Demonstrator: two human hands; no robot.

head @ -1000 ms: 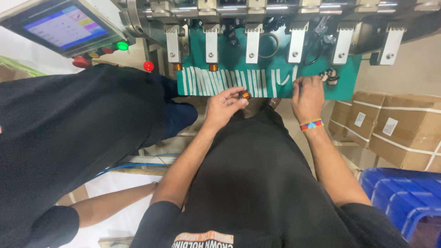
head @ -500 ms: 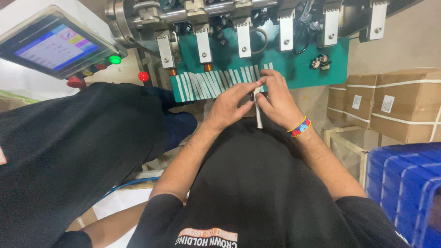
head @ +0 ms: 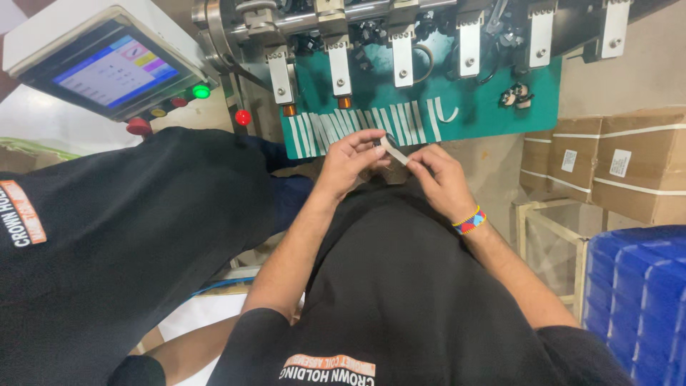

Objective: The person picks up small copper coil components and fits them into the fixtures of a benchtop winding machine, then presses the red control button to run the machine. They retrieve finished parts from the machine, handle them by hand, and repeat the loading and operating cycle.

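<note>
My left hand and my right hand meet in front of my chest, both pinching a short white strip between the fingertips. A small dark part sits at the left fingertips, against the strip's end. Just beyond the hands, several more white strips lie side by side on a green board under a row of metal clamp heads. A bead bracelet is on my right wrist.
A person in a black shirt stands close on my left. A touch-screen panel with coloured buttons sits at upper left. Cardboard boxes are stacked on the right, with blue crates below them.
My right hand left the green board and came to my left hand with a white strip. The strip has turned from upright to slanted between both hands.
</note>
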